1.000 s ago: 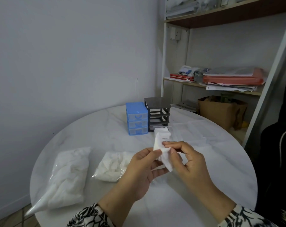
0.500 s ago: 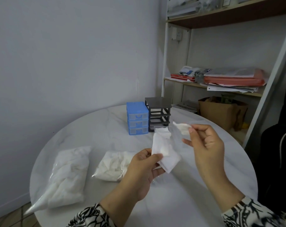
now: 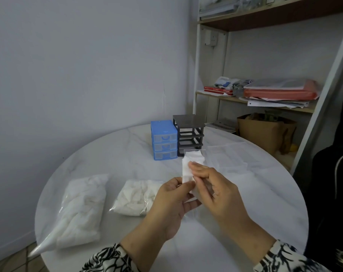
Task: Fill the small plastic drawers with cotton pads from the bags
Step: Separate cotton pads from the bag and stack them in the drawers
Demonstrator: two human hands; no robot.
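Above the round desk (image 3: 245, 222), the left hand (image 3: 172, 203) pinches a small clear bag (image 3: 190, 171) of cotton pads, and the right hand (image 3: 215, 187) has its grip narrow, fingertips on the bag's upper part. Two fuller bags (image 3: 82, 209) (image 3: 135, 197) lie on the desk to the left. The blue drawers (image 3: 163, 139) and dark frame (image 3: 188, 132) stand side by side farther back, with clear drawers (image 3: 227, 156) lying to their right.

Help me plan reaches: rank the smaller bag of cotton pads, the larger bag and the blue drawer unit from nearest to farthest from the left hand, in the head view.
1. Smaller bag of cotton pads: just left of the left hand.
2. Blue drawer unit and larger bag: too close to call. The unit stands at the table's far side, the bag at its left edge.
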